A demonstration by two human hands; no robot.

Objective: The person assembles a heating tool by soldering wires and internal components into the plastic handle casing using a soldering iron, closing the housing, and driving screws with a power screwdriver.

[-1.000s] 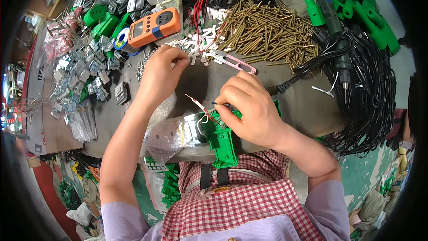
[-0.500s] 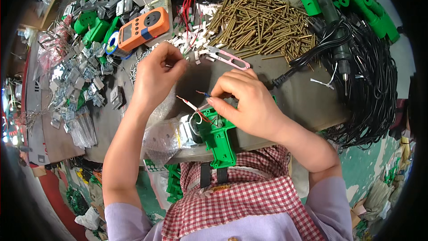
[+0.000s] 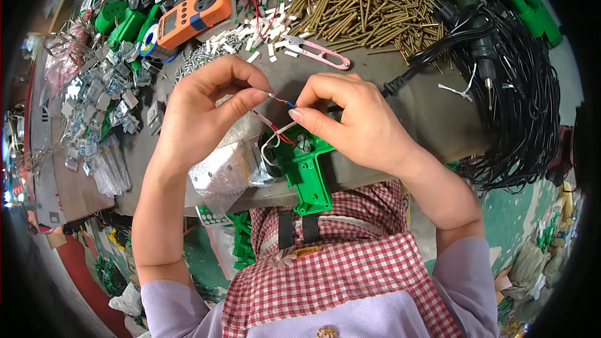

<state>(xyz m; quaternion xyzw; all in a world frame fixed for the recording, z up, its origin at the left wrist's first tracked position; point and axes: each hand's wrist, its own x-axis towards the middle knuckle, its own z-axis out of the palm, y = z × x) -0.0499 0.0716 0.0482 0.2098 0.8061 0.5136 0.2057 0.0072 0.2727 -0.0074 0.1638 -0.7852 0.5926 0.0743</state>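
Pinching thin wires (image 3: 275, 126) between both hands above the table edge (image 3: 400, 97). Wires look light, limp and easily kinked; best held near the stripped ends. Left hand (image 3: 200, 112): thumb and forefinger closed on a wire tip. Right hand (image 3: 357, 119): fingertips closed on the blue-ended wire, over the green plastic housing (image 3: 307, 172).
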